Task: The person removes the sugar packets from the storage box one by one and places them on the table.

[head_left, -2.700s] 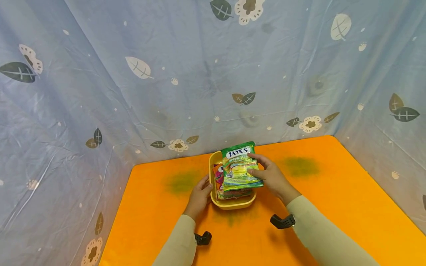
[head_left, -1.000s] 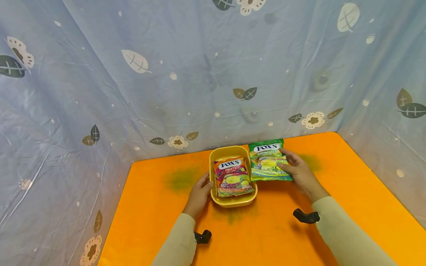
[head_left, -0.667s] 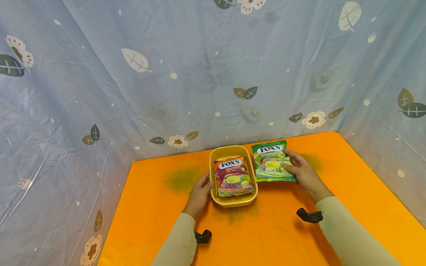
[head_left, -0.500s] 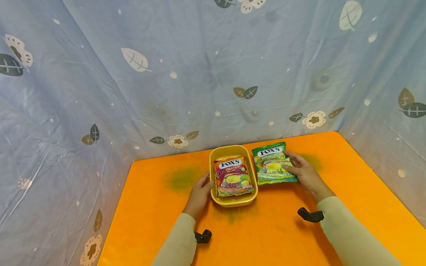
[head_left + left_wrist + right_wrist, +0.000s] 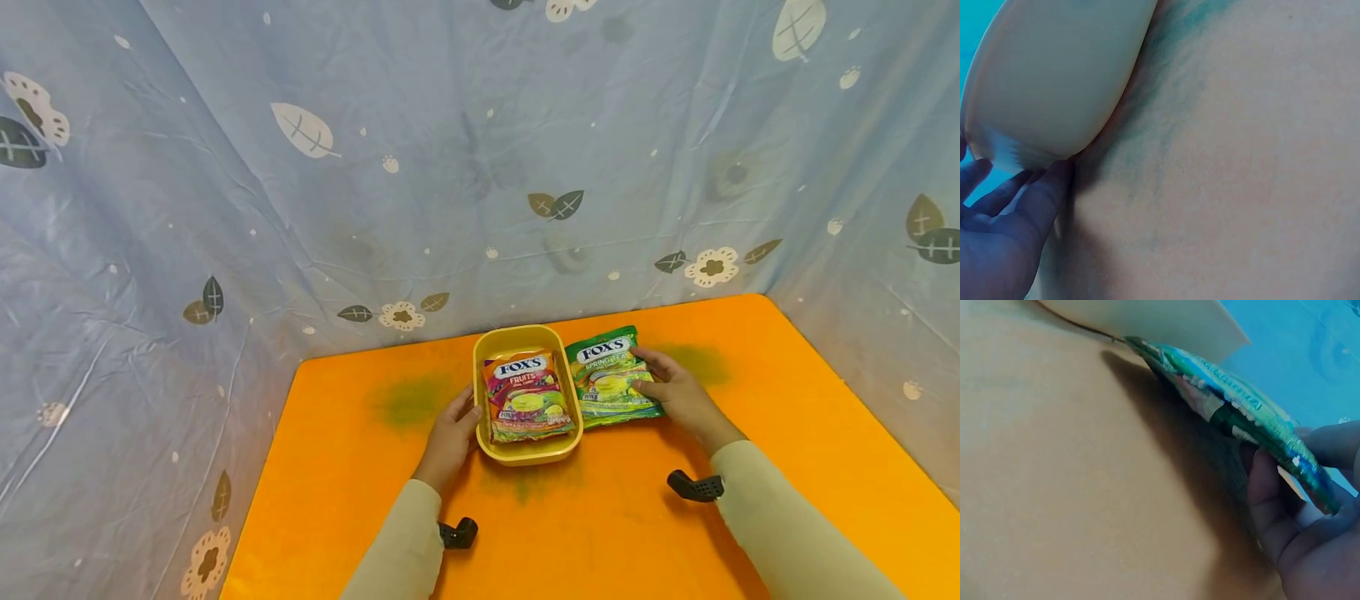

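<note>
A yellow plastic tub point(image 5: 525, 457) stands near the back of the table. Inside lies an orange and purple FOX'S Fruits candy bag point(image 5: 528, 398). On the tub's left side, my left hand point(image 5: 448, 435) touches the outer wall; its fingertips point(image 5: 1059, 170) rest against that wall in the left wrist view. My right hand point(image 5: 684, 400) pinches the right edge of a green FOX'S Spring Tea candy bag point(image 5: 609, 382). In the right wrist view this bag point(image 5: 1235, 406) is tilted, its held edge raised off the table and its far edge beside the tub.
The orange table point(image 5: 360, 500) has green stains. A pale blue patterned curtain point(image 5: 450, 167) rises behind the table and at both sides. Small black wrist devices point(image 5: 459, 533) sit at both sleeves.
My right hand has carried the green candy bag from above the tub to its right side and lowered it, then shifted slightly left. My left hand has stayed at the tub.
</note>
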`<state>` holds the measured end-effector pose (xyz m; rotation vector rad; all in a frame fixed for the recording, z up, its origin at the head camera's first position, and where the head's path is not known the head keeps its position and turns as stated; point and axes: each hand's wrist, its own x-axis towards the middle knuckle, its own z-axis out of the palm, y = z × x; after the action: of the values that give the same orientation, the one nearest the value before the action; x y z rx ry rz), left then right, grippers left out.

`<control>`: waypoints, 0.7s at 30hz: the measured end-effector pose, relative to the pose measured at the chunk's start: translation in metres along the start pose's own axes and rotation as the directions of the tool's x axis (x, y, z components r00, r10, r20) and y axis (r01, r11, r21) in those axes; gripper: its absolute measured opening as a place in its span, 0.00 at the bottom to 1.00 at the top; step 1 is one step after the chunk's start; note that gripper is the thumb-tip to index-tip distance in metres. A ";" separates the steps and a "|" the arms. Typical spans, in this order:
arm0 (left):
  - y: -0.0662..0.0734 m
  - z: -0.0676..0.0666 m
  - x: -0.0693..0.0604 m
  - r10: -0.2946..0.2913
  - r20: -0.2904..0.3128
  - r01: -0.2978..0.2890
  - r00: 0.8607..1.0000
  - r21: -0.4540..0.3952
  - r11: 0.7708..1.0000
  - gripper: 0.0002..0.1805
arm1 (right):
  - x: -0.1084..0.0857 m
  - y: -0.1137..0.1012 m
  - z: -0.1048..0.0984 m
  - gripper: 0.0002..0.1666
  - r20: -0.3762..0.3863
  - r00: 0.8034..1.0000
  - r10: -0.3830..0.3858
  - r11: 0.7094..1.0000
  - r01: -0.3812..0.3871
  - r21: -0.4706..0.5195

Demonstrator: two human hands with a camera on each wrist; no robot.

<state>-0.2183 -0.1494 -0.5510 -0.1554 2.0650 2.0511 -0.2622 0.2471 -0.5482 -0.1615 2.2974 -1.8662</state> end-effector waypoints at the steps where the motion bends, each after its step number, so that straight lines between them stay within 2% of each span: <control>1: 0.000 0.000 0.000 -0.001 0.000 0.001 1.000 0.002 1.000 0.32 | 0.000 0.000 0.000 0.42 0.000 1.000 0.007 1.000 -0.007 -0.011; 16: -0.002 -0.001 0.001 -0.003 0.010 0.002 1.000 0.022 1.000 0.32 | 0.000 0.002 0.001 0.43 -0.016 0.998 0.053 0.990 -0.055 -0.130; 21: -0.002 -0.002 0.001 -0.014 0.006 0.014 1.000 0.026 1.000 0.32 | 0.000 -0.001 0.000 0.43 -0.047 0.996 0.073 0.989 -0.078 -0.125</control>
<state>-0.2195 -0.1514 -0.5530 -0.1581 2.0802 2.0127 -0.2618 0.2467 -0.5470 -0.0515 2.4153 -1.7049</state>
